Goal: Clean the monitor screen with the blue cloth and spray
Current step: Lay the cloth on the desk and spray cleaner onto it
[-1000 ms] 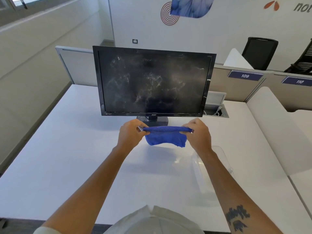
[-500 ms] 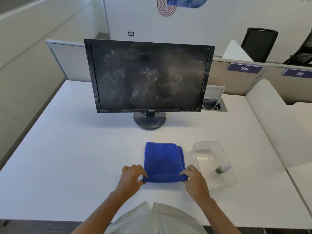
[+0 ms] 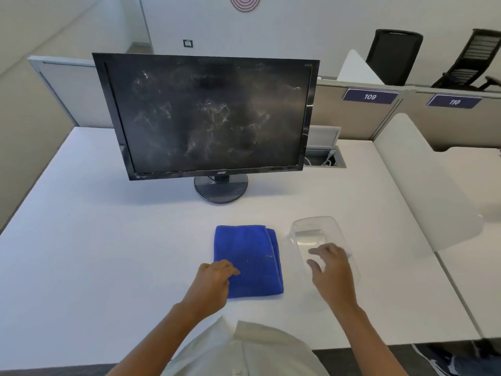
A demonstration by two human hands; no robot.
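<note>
A black monitor stands on the white desk, its dark screen covered in whitish smears. The folded blue cloth lies flat on the desk in front of it. My left hand rests on the cloth's near left corner with fingers loosely spread. My right hand hovers over the clear plastic tray to the right of the cloth, fingers apart. The spray bottle is hidden under my right hand; only a pale tip shows at its right side.
The monitor's round stand sits behind the cloth. A cable hatch opens in the desk at the monitor's right. White dividers edge the desk on the right, with office chairs beyond.
The cloth was held stretched between both hands, then laid flat on the desk. My right hand has let go and moved right over the tray, covering the spray bottle.
</note>
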